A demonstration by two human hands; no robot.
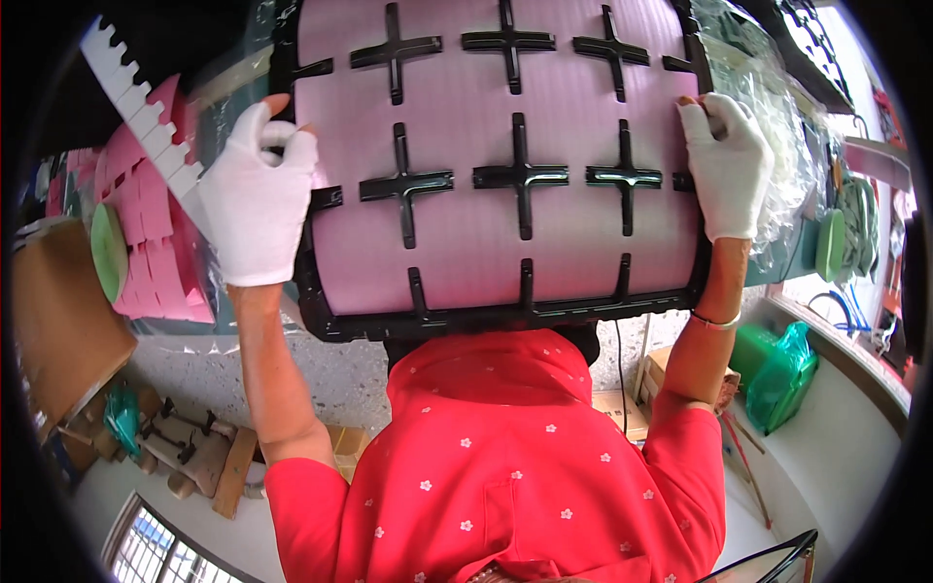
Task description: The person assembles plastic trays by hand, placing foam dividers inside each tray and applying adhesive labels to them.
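Head view: two white-gloved hands, one black frame (505,316) backed by pink foam sheet (486,253). Left hand (255,199) grips frame's left edge, fingers curled closed on it. Right hand (727,165) holds right edge, fingers wrapped on it. Frame sits centre, between both hands, above red shirt (496,466). Six full black cross-shaped bars visible in two rows, partial ones at edges. Pink foam pieces (146,233) stacked at left, one white notched strip (136,102) beside them. Clear plastic bag (777,126) right.
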